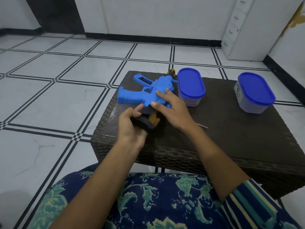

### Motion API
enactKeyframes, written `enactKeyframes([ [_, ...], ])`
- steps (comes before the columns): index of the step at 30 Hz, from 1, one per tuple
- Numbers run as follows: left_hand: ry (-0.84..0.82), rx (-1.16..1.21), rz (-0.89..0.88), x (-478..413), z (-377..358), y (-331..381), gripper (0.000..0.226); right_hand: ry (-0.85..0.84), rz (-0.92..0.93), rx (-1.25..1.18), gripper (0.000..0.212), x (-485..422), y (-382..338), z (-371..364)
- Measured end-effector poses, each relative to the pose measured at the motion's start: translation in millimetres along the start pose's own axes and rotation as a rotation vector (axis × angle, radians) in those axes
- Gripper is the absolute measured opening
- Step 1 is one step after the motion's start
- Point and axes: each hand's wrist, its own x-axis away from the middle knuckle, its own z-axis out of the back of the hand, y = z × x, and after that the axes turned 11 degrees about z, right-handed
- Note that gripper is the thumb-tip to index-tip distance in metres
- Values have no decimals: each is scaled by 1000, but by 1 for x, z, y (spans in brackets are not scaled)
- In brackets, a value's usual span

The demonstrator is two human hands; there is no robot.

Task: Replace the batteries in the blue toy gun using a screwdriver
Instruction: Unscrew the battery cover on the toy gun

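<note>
The blue toy gun [145, 93] lies flat on the left part of a dark wicker table [231, 138], its black and orange stock end pointing toward me. My left hand [132, 129] grips that black stock end [145, 123]. My right hand [171, 108] rests palm down on the gun's body with fingers spread. A thin metal shaft [202, 125], probably the screwdriver, pokes out on the table from under my right wrist; the rest of it is hidden.
Two clear containers with blue lids stand on the table, one [191, 86] just right of the gun and one [255, 92] near the far right edge. White tiled floor surrounds the table. My patterned lap is below.
</note>
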Motion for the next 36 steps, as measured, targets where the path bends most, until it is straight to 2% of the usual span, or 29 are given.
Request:
enactKeyframes([
  [6, -28, 265, 135, -1, 3, -7, 39, 164, -39, 123, 69, -3, -3, -4],
  [12, 27, 236, 321, -3, 0, -16, 41, 352, -101, 133, 81, -3, 1, -5],
  [14, 11, 69, 466, 0, 0, -15, 45, 408, -141, 100, 78, -3, -2, -4],
  [16, -96, -288, 635, 7, 0, -8, 54, 476, -178, 59, 71, -4, -7, 0],
  [18, -186, -684, 706, 13, 0, 4, 58, 522, -243, 1, 58, -5, -13, 6],
  [20, -141, -1063, 616, 15, 1, 15, 58, 505, -309, -90, 36, -5, -15, 10],
  [22, -32, -1375, 461, 18, 4, 26, 54, 457, -380, -248, 31, -6, -10, 10],
  [24, 36, -1577, 343, 21, 8, 40, 48, 408, -476, -384, 33, -7, -6, 9],
  [26, 83, -1608, 154, 23, 12, 57, 40, 391, -528, -537, 25, -10, -5, 9],
  [29, 179, -1502, -304, 19, 19, 71, 36, 411, -543, -735, 17, -15, -8, 11],
  [32, 313, -1534, -726, 10, 31, 76, 32, 384, -540, -792, 16, -19, -8, 12],
  [34, 303, -1488, -835, 4, 35, 77, 24, 387, -520, -793, 13, -20, -8, 14],
  [36, 268, -1444, -837, 1, 37, 77, 15, 409, -499, -805, 11, -20, -9, 17],
])
